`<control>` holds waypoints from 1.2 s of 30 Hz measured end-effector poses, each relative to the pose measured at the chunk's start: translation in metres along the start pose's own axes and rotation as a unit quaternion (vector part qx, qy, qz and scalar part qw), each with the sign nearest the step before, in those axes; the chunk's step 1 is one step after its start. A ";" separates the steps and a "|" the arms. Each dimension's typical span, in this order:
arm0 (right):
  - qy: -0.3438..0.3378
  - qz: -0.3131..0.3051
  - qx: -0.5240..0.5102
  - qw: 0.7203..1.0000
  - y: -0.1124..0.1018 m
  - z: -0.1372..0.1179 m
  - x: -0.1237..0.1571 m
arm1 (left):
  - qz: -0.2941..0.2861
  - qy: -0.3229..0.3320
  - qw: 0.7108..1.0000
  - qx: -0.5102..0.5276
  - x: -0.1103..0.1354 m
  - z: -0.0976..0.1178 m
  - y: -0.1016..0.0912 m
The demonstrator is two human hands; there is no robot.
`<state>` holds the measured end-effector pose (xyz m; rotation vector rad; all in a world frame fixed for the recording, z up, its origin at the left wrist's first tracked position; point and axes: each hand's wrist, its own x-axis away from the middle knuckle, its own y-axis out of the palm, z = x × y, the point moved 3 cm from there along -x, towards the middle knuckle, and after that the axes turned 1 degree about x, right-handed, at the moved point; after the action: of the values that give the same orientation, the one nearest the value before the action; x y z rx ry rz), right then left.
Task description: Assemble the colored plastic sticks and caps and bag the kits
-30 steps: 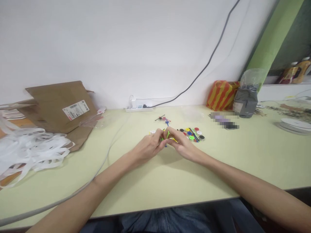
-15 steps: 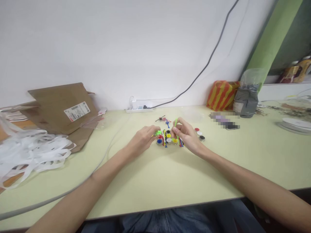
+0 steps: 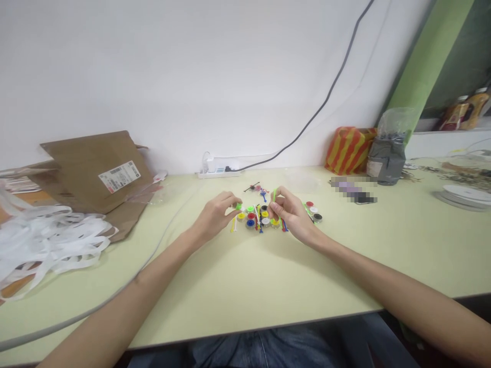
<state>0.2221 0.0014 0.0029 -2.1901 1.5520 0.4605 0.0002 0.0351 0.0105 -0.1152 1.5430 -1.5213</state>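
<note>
My left hand (image 3: 218, 215) is closed in a pinch on a small green disc (image 3: 238, 206) at its fingertips, left of the cluster. My right hand (image 3: 289, 209) grips a thin bright green plastic stick (image 3: 274, 194), held upright between thumb and fingers. Between my hands lie small round coloured discs, among them a blue disc (image 3: 250, 223), a red disc (image 3: 251, 216) and a yellow disc (image 3: 241, 216). Thin coloured sticks (image 3: 261, 221) lie among them. My right hand partly hides that side of the cluster.
Beyond the cluster lie a blue piece (image 3: 263, 196) and some small dark and red pieces. Right of my right hand sits a black disc (image 3: 318, 218) with others. A cardboard box (image 3: 92, 168), white strips (image 3: 57, 245), a power strip (image 3: 218, 174) and a striped bag (image 3: 350, 151) stand around.
My left hand has moved left, away from the middle of the cluster, with the green disc at its fingertips, uncovering the yellow disc. My right hand stays nearly in place with the green stick.
</note>
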 end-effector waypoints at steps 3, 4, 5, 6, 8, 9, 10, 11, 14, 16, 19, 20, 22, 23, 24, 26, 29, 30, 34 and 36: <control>-0.001 -0.003 -0.001 1.000 0.000 0.001 0.000 | -0.052 0.001 0.998 0.028 0.002 0.002 0.005; -0.002 -0.005 -0.001 1.000 0.000 0.001 0.000 | -0.068 0.001 0.997 0.021 0.002 0.003 0.006; -0.004 -0.008 0.000 1.000 0.000 0.002 0.000 | -0.077 0.003 0.997 0.008 0.002 0.003 0.006; -0.005 -0.011 0.001 1.000 0.000 0.002 0.000 | -0.083 0.008 0.996 -0.007 0.002 0.004 0.006; -0.007 -0.014 0.004 1.000 0.000 0.002 0.000 | -0.082 0.031 0.996 -0.036 0.002 0.006 0.004; -0.007 -0.014 0.006 1.000 0.000 0.002 0.000 | -0.076 0.043 0.995 -0.047 0.001 0.007 0.002; -0.007 -0.013 0.007 1.000 -0.001 0.002 0.000 | -0.070 0.054 0.995 -0.055 0.000 0.008 0.000; -0.006 -0.012 0.008 1.000 -0.001 0.002 0.000 | -0.067 0.060 0.994 -0.061 0.000 0.009 -0.001; -0.004 -0.013 0.007 1.000 -0.001 0.002 0.000 | -0.079 0.062 0.993 -0.057 -0.002 0.009 -0.003; -0.002 -0.015 0.005 1.000 -0.001 0.002 0.000 | -0.095 0.063 0.993 -0.037 -0.002 0.010 -0.003; 0.001 -0.016 0.005 1.000 0.000 0.001 0.001 | -0.105 0.063 0.992 -0.011 -0.002 0.011 -0.001; 0.001 -0.016 0.005 1.000 0.000 0.001 0.001 | -0.107 0.061 0.992 -0.009 -0.002 0.011 0.000; 0.003 -0.015 0.006 1.000 0.000 0.000 0.001 | -0.112 0.059 0.992 -0.013 -0.002 0.011 0.000; 0.003 -0.015 0.006 1.000 0.000 0.000 0.001 | -0.116 0.059 0.991 -0.020 -0.002 0.011 0.001; 0.004 -0.015 0.007 1.000 0.000 0.000 0.001 | -0.120 0.061 0.990 -0.027 -0.002 0.011 0.001; 0.002 -0.015 0.010 1.000 0.001 -0.001 0.001 | -0.129 0.066 0.989 -0.039 -0.001 0.011 0.001; -0.005 -0.017 0.016 1.000 0.001 -0.002 0.001 | -0.134 0.067 0.988 -0.048 -0.001 0.010 0.002; -0.005 -0.018 0.018 1.000 0.001 -0.002 0.001 | -0.134 0.065 0.988 -0.050 -0.001 0.010 0.002; -0.003 -0.019 0.024 1.000 0.002 -0.002 0.001 | -0.136 0.061 0.988 -0.049 -0.001 0.010 0.002; -0.005 -0.019 0.023 1.000 0.002 -0.003 0.001 | -0.140 0.060 0.987 -0.045 -0.001 0.011 0.003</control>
<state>0.2211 -0.0016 0.0042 -2.1743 1.4980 0.4195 0.0088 0.0281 0.0107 -0.3088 1.7489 -1.7004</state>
